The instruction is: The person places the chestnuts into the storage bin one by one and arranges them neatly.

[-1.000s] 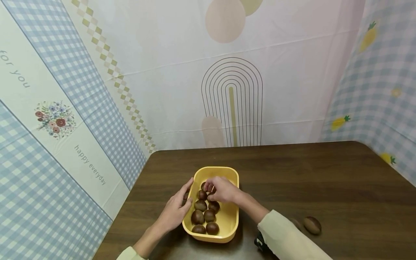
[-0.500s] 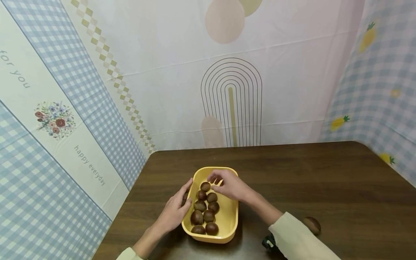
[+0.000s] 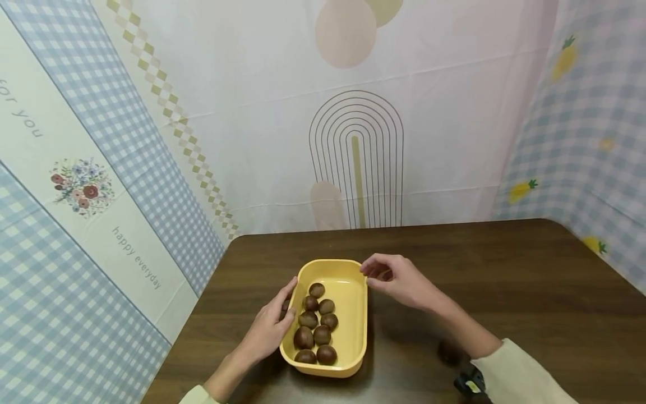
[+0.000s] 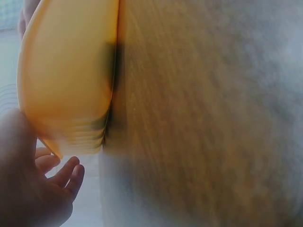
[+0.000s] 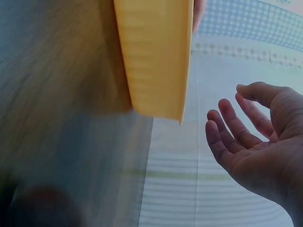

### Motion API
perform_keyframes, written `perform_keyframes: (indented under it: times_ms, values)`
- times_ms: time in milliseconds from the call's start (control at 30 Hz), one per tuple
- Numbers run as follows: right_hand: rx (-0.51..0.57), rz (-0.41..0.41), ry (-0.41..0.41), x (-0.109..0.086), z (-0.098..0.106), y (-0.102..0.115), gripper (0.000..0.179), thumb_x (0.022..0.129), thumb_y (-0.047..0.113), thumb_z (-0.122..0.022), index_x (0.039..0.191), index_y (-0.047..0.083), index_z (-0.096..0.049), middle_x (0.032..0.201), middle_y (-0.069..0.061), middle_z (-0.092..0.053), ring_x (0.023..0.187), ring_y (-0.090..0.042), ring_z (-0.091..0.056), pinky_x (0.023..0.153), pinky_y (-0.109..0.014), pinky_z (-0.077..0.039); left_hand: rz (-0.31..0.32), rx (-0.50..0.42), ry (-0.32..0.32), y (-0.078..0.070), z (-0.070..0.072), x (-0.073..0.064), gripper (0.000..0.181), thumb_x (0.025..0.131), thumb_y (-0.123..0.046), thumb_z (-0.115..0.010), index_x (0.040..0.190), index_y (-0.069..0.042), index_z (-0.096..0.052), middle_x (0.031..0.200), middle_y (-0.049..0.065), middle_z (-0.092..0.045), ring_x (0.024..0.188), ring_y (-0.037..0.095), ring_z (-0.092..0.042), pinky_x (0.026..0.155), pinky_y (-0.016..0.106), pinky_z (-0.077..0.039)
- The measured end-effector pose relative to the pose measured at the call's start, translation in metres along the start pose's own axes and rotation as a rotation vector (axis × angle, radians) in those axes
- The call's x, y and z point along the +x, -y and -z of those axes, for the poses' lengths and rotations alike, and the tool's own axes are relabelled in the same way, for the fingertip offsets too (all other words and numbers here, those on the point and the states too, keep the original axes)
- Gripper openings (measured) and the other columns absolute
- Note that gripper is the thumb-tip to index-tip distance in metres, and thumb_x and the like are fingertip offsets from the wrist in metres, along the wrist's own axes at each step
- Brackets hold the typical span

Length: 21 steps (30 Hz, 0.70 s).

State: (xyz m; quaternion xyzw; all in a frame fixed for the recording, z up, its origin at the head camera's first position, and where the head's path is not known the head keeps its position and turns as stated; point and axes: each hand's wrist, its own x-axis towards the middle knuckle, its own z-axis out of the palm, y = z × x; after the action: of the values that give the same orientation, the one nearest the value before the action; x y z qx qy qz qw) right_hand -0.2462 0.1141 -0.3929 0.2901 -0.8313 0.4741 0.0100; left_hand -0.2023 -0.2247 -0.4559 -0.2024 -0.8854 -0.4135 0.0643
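A yellow rectangular bin (image 3: 349, 359) sits on the table with several brown chestnuts (image 3: 322, 335) along its left half. My left hand (image 3: 266, 331) touches the bin's left rim with fairly straight fingers and thumb. In the left wrist view, the left hand (image 4: 42, 182) is at the rim's corner, some fingers free of it. My right hand (image 3: 401, 280) hovers by the far right corner of the bin, thumb and fingers apart. Nothing lies in that right hand (image 5: 260, 137) in its wrist view. One blurred chestnut (image 3: 449, 352) lies on the table beside my right forearm.
The dark wooden table (image 3: 484, 264) stretches to the right of the bin. A printed cloth (image 3: 252, 168) hangs behind it, with checked cloth at both sides. A black wrist camera (image 3: 470, 382) sits under the right sleeve.
My right hand has let go of a chestnut at the far end of the bin. It has then moved right, out past the right rim. The left hand stays at the rim.
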Motion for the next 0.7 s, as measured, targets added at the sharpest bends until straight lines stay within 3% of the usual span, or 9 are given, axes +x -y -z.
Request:
perform_keyframes:
  times_ms: [167,467,700]
  values:
    - [0.014,-0.023,0.015,-0.022,0.019,-0.005,0.014,0.097,0.009,-0.076,0.111,0.010,-0.074,0.105,-0.003,-0.073,0.096,-0.020,-0.068,0.085,-0.036,-0.058,0.026,-0.007,0.004,0.000,0.001,0.000,0.066,0.105,-0.001,-0.058,0.167,-0.011,-0.036,0.157,0.012,-0.054,0.115,0.023,-0.068,0.095,0.035,-0.056]
    - [-0.006,-0.068,0.070,-0.059,0.041,-0.020,0.014,0.101,0.013,-0.074,0.114,0.010,-0.073,0.105,0.001,-0.072,0.096,-0.015,-0.066,0.083,-0.030,-0.057,-0.007,0.001,-0.011,0.000,-0.001,0.000,0.064,0.105,0.001,-0.058,0.165,-0.007,-0.037,0.155,0.017,-0.055,0.115,0.027,-0.069,0.093,0.036,-0.057]
    - [0.084,-0.102,0.154,-0.088,0.050,-0.038,0.018,0.103,0.011,-0.070,0.119,0.002,-0.070,0.114,-0.014,-0.071,0.100,-0.014,-0.068,0.084,-0.028,-0.057,0.026,-0.013,0.006,-0.001,0.000,0.000,0.065,0.105,0.000,-0.057,0.166,-0.009,-0.036,0.155,0.014,-0.055,0.116,0.027,-0.068,0.095,0.035,-0.057]
